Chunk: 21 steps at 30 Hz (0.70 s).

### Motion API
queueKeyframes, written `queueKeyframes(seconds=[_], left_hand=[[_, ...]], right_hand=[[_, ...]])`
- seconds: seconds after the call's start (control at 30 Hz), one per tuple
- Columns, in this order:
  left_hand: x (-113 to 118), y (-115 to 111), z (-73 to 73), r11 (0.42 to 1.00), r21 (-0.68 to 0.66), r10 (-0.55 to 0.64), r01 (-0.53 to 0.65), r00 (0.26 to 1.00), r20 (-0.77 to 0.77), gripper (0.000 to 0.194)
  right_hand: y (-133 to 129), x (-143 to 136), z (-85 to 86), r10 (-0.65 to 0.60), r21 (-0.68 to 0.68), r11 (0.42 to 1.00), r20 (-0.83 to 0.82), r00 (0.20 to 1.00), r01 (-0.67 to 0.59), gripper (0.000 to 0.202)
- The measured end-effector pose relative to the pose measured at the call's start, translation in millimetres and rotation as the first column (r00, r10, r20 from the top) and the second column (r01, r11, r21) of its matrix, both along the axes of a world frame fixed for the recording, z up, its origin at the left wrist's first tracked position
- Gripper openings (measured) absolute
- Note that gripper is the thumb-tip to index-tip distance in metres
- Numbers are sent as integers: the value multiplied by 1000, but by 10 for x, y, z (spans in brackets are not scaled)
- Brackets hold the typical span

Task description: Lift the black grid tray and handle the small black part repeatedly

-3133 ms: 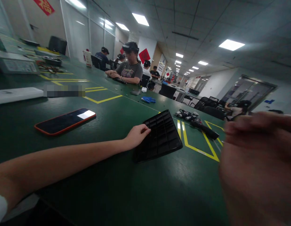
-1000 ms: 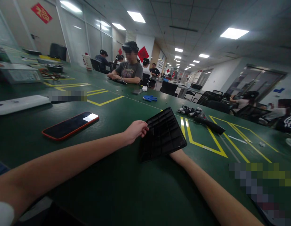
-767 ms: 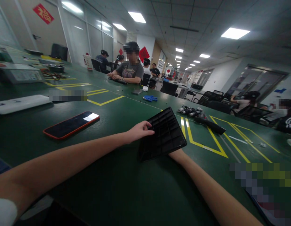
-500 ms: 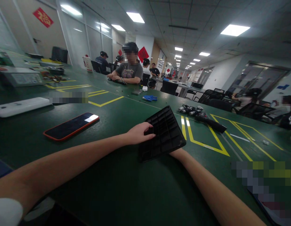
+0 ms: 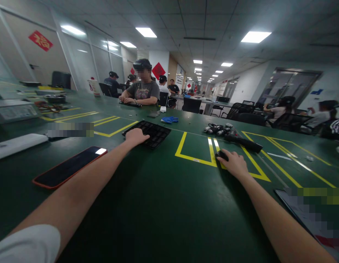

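Observation:
A black compartment tray [image 5: 157, 133] lies on the green table, left of centre. My left hand [image 5: 137, 137] is closed on its near left side, the thumb reaching over the cells. To the right, my right hand [image 5: 235, 163] is closed round a small black object [image 5: 221, 155] by the yellow tape strips; its exact kind cannot be made out. A phone in an orange-red case [image 5: 72, 168] rests beside my left forearm.
Yellow tape outlines [image 5: 197, 160] mark the green table [image 5: 164, 204]. A blue glove [image 5: 169, 119] lies beyond the tray. Black-and-silver cabled parts [image 5: 218, 129] and a black bar [image 5: 244, 143] sit at the right. Across the table a person [image 5: 143, 89] sits working.
The tray has gone from tilted in both hands to lying on the table, further left. My right hand has left it and moved right, onto a small black object. The view has shifted.

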State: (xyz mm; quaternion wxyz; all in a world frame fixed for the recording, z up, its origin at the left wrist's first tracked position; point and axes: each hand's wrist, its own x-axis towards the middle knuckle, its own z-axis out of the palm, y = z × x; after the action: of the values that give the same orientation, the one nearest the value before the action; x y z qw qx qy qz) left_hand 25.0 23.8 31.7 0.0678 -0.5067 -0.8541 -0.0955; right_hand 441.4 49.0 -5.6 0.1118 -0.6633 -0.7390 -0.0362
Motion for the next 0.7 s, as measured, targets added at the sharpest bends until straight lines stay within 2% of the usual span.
queueKeyframes(seconds=[0.13, 0.23, 0.33, 0.43, 0.5, 0.57, 0.63, 0.7], left_hand=[[-49, 103, 24, 998, -54, 25, -25, 1000, -6, 57], [-25, 78, 41, 999, 34, -25, 26, 999, -21, 50], [53, -100, -5, 970, 191, -138, 149, 988, -69, 43], [152, -431, -162, 915, 247, -313, 318, 948, -64, 45], [188, -668, -294, 873, 214, -443, 438, 896, -27, 47], [185, -849, -395, 844, 148, -523, 516, 852, 14, 48], [168, -948, -431, 833, 96, -550, 545, 834, 41, 44], [179, -990, -404, 831, 72, -554, 551, 832, 30, 38]], right_hand=[[14, -21, -30, -25, -36, 999, 30, 999, 26, 51], [-16, -65, -27, -36, 93, 995, 37, 999, 33, 53], [-109, -179, -7, 18, 323, 946, 32, 999, -28, 51], [-301, -423, -1, 223, 418, 884, 19, 975, -210, 47], [-479, -631, -18, 404, 388, 844, -3, 915, -371, 46], [-670, -826, -44, 562, 301, 795, -39, 826, -527, 47], [-837, -967, -67, 670, 175, 738, -81, 738, -651, 47], [-945, -1036, -73, 718, 75, 695, -119, 686, -715, 47]])
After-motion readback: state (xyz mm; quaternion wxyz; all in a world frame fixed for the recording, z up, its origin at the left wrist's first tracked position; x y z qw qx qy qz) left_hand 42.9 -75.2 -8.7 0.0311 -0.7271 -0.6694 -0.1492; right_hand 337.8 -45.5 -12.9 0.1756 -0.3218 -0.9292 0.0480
